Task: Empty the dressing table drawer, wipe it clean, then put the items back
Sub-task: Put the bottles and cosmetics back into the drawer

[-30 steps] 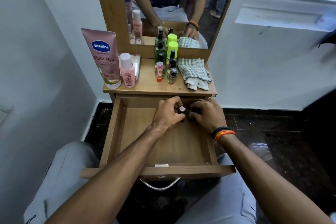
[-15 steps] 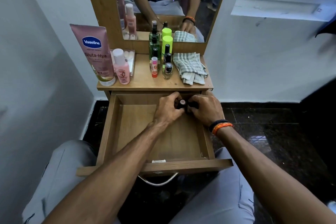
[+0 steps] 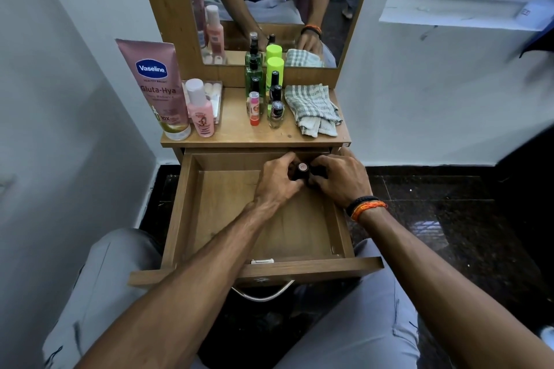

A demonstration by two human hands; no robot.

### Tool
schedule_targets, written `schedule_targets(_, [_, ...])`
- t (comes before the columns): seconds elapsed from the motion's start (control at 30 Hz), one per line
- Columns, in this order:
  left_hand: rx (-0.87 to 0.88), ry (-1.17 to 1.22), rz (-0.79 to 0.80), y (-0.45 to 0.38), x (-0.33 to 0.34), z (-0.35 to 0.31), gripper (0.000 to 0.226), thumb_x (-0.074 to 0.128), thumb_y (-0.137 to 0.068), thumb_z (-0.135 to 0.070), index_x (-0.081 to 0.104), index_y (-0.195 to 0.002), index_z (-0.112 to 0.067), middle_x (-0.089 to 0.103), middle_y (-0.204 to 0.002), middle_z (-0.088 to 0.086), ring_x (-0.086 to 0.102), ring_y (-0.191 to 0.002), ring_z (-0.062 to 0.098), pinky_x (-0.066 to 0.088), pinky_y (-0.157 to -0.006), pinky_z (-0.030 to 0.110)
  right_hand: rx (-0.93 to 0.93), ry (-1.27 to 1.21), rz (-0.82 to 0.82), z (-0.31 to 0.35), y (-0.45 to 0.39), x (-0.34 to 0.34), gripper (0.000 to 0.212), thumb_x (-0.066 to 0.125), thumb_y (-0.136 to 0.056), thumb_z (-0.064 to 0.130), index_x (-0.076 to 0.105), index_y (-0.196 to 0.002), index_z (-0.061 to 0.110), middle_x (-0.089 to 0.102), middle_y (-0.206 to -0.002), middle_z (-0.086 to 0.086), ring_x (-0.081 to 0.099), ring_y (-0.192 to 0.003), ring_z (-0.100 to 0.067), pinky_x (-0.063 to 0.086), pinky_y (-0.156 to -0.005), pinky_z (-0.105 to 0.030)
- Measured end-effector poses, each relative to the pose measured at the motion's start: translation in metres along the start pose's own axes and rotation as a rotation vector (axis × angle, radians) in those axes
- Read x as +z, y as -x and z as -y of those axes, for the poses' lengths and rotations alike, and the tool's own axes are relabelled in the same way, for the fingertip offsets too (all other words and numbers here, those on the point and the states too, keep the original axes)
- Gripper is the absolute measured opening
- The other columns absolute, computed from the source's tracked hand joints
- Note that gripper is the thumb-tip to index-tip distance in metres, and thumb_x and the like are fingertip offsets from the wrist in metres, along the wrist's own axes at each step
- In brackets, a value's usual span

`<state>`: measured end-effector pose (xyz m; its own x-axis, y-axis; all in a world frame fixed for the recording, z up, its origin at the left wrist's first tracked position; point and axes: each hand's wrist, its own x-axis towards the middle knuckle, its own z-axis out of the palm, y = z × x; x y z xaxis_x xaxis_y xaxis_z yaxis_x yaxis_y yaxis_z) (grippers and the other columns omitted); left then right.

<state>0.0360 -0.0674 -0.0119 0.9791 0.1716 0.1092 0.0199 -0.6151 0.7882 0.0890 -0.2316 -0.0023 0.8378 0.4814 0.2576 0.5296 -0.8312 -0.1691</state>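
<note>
Both hands at drawer (image 3: 192,213) back-right corner | left hand (image 3: 277,181) and right hand (image 3: 340,178) pinch small dark tube (image 3: 301,170) | drawer floor bare left and front

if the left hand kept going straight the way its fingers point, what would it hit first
Most likely the back wall of the drawer, just past the small dark tube that the left hand grips. Depth is hard to judge; the right hand sits close beside it.

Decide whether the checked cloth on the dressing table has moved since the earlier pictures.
No. The checked cloth lies at the same right end of the table top, beside the nail polish bottles; only the camera shifted.
</note>
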Motion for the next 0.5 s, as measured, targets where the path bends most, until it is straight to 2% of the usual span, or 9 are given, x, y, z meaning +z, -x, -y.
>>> schedule_targets(0.2, [-0.007,-0.009,-0.003,-0.001,-0.003,0.002,0.038,0.083,-0.072,-0.02,0.065,-0.105,-0.017,0.074,-0.101,0.0,0.07,-0.091,0.016,0.061,-0.076,0.032,-0.001,-0.012,0.015,0.001,0.004,-0.004,0.047,0.076,-0.08,0.038,0.067,-0.122,0.021,0.071,-0.116,-0.003,0.05,-0.092,-0.02,0.041,-0.07,-0.031])
schedule_targets(0.3, [0.007,-0.018,-0.028,0.003,-0.008,0.002,0.042,0.084,-0.074,-0.026,0.064,-0.109,-0.015,0.072,-0.104,0.0,0.068,-0.093,0.014,0.056,-0.073,0.022,0.002,-0.05,-0.022,0.002,0.01,-0.008,0.054,0.077,-0.078,0.047,0.066,-0.124,0.021,0.07,-0.115,-0.003,0.054,-0.099,-0.022,0.047,-0.075,-0.033])
schedule_targets(0.4, [0.01,-0.023,-0.105,0.012,-0.017,0.002,0.038,0.078,-0.077,-0.033,0.064,-0.108,-0.017,0.072,-0.102,-0.004,0.067,-0.091,0.011,0.057,-0.075,0.024,-0.008,-0.103,-0.186,0.01,0.013,-0.013,0.045,0.072,-0.084,0.05,0.07,-0.116,0.018,0.071,-0.107,-0.003,0.058,-0.097,-0.021,0.051,-0.074,-0.033])
schedule_targets(0.5, [0.055,-0.017,-0.245,0.016,-0.03,0.0,0.022,0.069,-0.079,-0.027,0.065,-0.099,-0.018,0.07,-0.087,-0.008,0.067,-0.078,0.008,0.062,-0.069,0.033,-0.015,-0.153,-0.363,0.025,0.002,-0.02,0.026,0.071,-0.087,0.031,0.072,-0.108,0.014,0.07,-0.102,-0.005,0.058,-0.094,-0.022,0.054,-0.074,-0.037])
